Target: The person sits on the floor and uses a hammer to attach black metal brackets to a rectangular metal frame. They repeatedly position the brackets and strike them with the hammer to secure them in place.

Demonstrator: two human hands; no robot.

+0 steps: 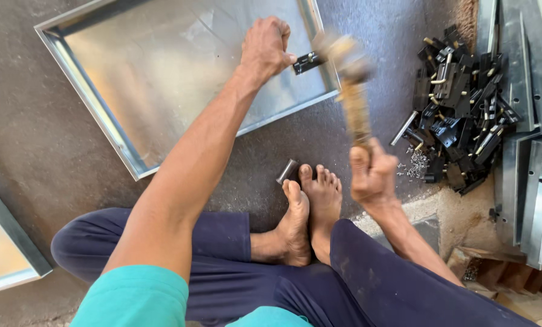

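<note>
Down on the floor (35, 151) a person sits cross-legged, bare feet (307, 212) together, with a shallow metal tray (162, 72) lying just beyond them. The left hand (265, 45) reaches out over the tray's near right corner, its fingers clenched on a small black latch (309, 62) that it presses against the tray's rim. The right hand (372, 172) is on the near side of that corner, off the tray, fist wrapped tight around the wooden handle of a hammer (352, 85) — the head is blurred and sits right beside the latch, just at the rim; whether it touches cannot be told.

Between the tray and the feet a short metal cylinder (286, 171) lies on the floor, close to the toes. Right of the tray, well clear of it, a heap of black latches (458, 103) is piled up, with a small scatter of screws (417, 163) at its near edge. Beyond the heap, farther right still, folded metal strips (537, 151) are stacked. Left of the tray, apart from it, the corner of a second tray (7, 254) shows at the frame's edge.
</note>
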